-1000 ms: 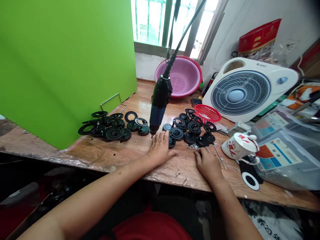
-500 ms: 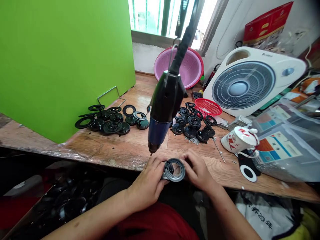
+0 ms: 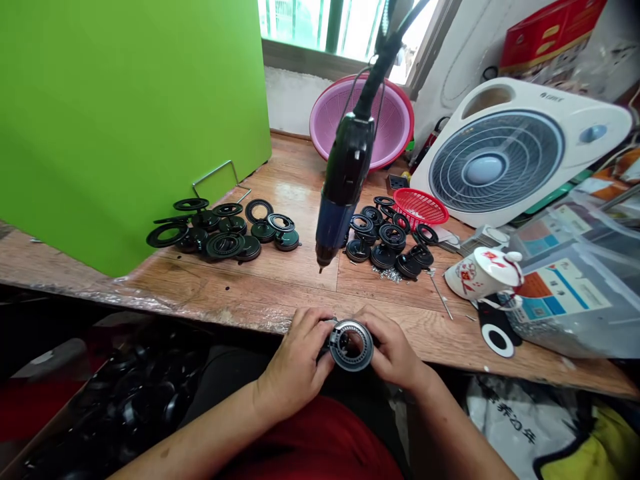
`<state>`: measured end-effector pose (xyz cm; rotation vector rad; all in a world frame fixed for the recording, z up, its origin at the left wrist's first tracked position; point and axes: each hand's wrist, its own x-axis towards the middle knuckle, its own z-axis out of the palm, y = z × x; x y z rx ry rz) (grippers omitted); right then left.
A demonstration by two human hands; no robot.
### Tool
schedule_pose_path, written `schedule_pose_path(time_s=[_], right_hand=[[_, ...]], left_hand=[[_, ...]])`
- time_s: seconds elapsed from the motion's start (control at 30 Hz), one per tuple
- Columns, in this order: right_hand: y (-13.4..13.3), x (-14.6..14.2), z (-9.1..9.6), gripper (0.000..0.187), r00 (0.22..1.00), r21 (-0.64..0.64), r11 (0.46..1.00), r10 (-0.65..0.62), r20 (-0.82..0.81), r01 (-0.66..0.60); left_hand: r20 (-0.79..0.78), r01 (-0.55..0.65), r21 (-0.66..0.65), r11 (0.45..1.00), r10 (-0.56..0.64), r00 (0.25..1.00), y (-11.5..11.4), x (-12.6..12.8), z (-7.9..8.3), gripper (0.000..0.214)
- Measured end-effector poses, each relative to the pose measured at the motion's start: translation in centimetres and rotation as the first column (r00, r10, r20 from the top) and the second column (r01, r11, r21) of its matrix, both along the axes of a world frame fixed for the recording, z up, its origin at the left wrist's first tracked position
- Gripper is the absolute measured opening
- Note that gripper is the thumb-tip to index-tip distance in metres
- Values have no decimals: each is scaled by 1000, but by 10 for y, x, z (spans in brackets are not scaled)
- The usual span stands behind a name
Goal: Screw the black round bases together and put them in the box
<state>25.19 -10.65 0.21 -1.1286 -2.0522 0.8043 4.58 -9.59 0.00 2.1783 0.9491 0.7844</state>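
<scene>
You are holding the ring (image 3: 351,345) right at the near edge of the tabletop (image 3: 280,280). Your left hand (image 3: 300,363) is gripping its left side and your right hand (image 3: 395,353) its right, fingers curled around it. The screwdriver (image 3: 345,187) is hanging above bare wood.

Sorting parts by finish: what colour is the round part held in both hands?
Metallic grey with a dark centre; the round part shows best in the head view.
</scene>
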Motion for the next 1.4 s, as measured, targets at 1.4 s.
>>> schedule_pose_path(time_s=[1.4], right_hand=[[107, -107, 80, 52, 784, 96, 989, -29, -620, 113]], left_hand=[[-15, -283, 3, 959, 283, 959, 22, -33, -3, 33]])
